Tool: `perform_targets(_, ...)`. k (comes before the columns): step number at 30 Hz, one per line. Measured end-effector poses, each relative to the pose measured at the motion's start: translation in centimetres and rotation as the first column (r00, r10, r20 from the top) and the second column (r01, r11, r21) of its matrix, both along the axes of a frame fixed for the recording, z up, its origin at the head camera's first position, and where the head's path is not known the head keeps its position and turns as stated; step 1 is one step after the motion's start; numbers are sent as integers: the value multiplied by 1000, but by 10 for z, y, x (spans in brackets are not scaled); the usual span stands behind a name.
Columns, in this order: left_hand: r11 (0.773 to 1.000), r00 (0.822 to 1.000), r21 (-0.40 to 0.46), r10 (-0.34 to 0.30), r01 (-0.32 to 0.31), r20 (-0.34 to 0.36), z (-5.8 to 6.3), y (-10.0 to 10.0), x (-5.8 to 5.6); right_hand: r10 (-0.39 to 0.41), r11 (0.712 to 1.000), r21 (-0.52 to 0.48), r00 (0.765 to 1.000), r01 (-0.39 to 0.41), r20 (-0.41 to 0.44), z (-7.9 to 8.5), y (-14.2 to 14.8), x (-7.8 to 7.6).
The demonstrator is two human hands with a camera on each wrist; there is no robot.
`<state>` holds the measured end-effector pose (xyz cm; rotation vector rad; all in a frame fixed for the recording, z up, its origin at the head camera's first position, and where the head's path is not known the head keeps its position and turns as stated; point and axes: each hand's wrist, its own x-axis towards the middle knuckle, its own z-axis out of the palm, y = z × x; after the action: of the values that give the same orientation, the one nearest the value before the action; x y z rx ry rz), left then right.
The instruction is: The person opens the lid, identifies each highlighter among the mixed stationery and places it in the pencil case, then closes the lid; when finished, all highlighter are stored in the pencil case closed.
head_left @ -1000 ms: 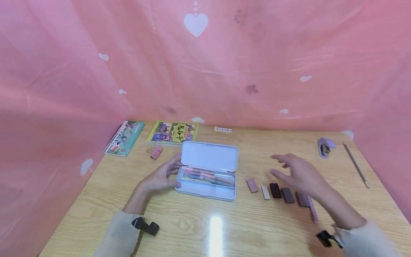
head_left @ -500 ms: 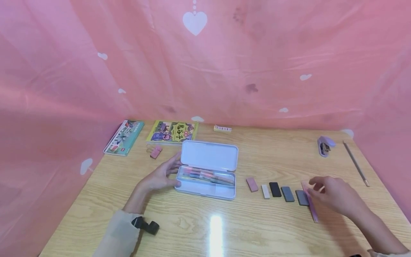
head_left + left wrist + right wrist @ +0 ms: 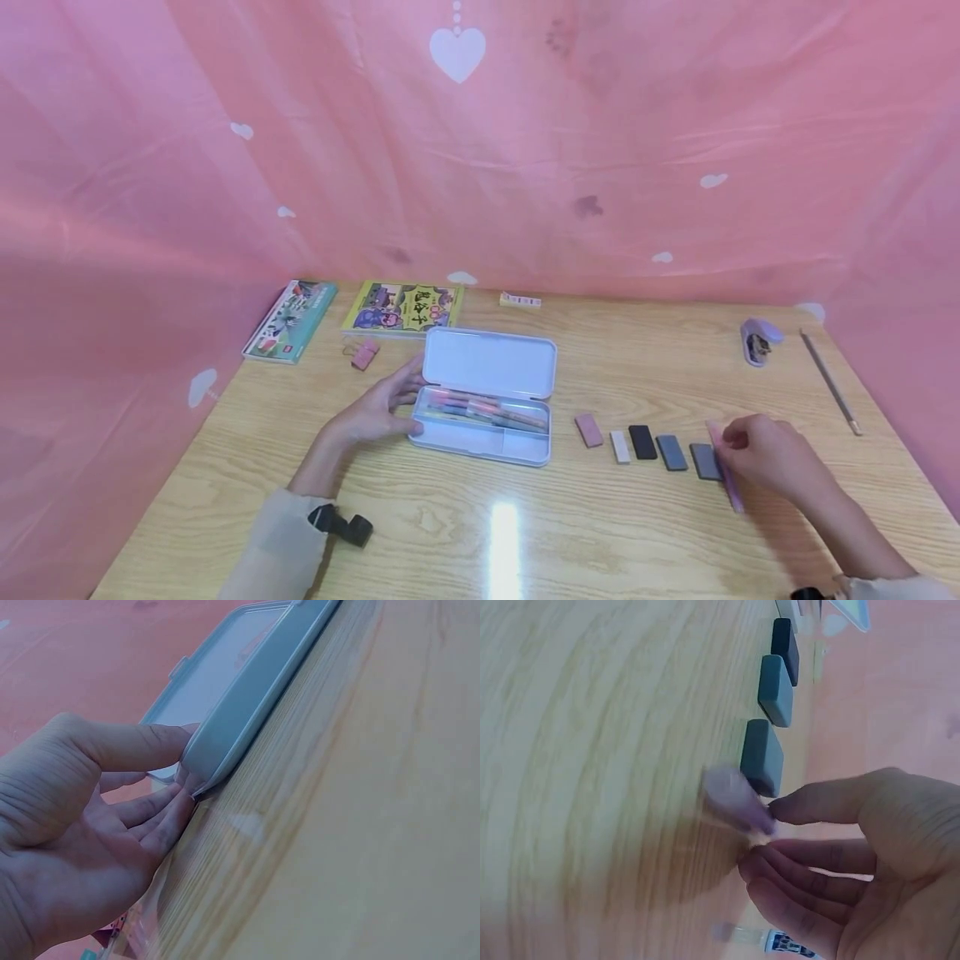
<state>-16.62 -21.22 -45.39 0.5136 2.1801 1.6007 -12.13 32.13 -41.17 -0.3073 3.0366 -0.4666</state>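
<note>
A white pencil case (image 3: 480,450) lies with its lid (image 3: 491,364) raised, several pens (image 3: 487,410) in its back compartment. My left hand (image 3: 375,410) grips the case's left end; in the left wrist view the thumb is on the rim and the fingertips (image 3: 169,817) reach the case's lower corner. On the right, my right hand (image 3: 772,454) pinches a slim purple pen (image 3: 731,487) between thumb and fingers. The pen, blurred in the right wrist view, points its rounded end (image 3: 731,791) toward the camera, close beside a grey eraser (image 3: 706,462).
Left of that eraser lie a blue-grey eraser (image 3: 672,452), a black one (image 3: 642,442), a small white one (image 3: 620,447) and a pink one (image 3: 588,431). A purple stapler (image 3: 757,343) and a pencil (image 3: 831,382) lie far right. Books (image 3: 405,308) and a pink binder clip (image 3: 365,355) are back left.
My right hand has come from above the erasers down and right to the purple pen, and its fingers have closed on it. The left hand has stayed at the pencil case.
</note>
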Motion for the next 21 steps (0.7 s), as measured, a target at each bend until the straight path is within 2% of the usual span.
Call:
perform_targets(3,1000,1000,-2,3,-3,-19,-8,-2,-3,-18,1000,1,1000,18,7,-2,0,-2)
perform_targets(9,1000,999,0,0,0,-40,-9,-3,-3,-23,1000,-13,999,23,41,0,1,-3)
perform_targets(16,1000,998,-11,-3,3,-55,-9,-3,-3,4,999,-34,998,-2,70,22,-8,-7)
perform_targets(21,1000,999,-9,5,-5,-43,-8,-2,-2,55,997,-55,998,-54,21,40,-38,-16)
